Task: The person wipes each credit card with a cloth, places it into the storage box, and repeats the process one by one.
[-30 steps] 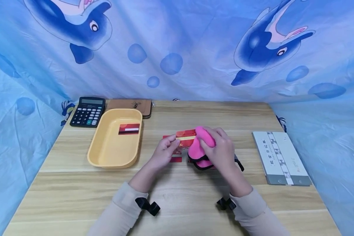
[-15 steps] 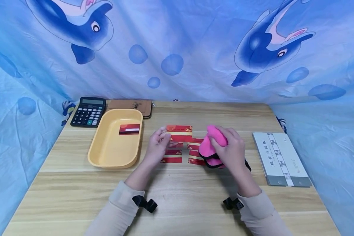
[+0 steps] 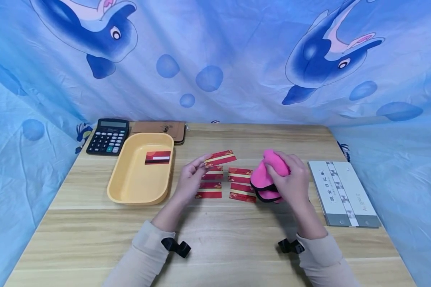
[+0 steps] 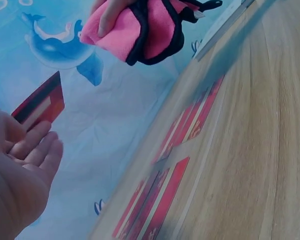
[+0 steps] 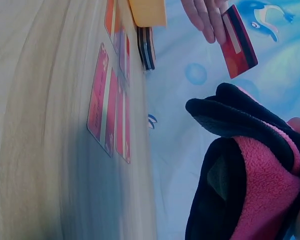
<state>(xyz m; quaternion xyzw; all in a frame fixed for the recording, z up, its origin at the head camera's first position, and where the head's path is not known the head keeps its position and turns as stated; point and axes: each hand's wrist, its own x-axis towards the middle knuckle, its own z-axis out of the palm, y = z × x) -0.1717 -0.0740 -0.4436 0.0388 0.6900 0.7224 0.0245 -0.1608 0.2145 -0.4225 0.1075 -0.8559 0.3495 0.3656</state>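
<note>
Six rectangular red cards [image 3: 208, 190]: four flat on the wood-grain table [image 3: 230, 243], one card [image 3: 158, 157] in the round-cornered tray [image 3: 138, 181], one held card [image 3: 220, 158] pinched aloft by the left hand [image 3: 189, 181]. The right hand [image 3: 291, 179] curls round one fleecy, black-edged pink cloth [image 3: 263, 175].

The tan tray [image 3: 131, 193] hides part of the brown wallet [image 3: 149, 126]. In the right wrist view, the pink cloth [image 5: 265, 185], itself cropped by the bottom edge, covers most of the right hand [image 3: 292, 179]. The left hand [image 4: 20, 175] runs off the left wrist view's edge. Print on the held card [image 3: 221, 158] is too small to read
</note>
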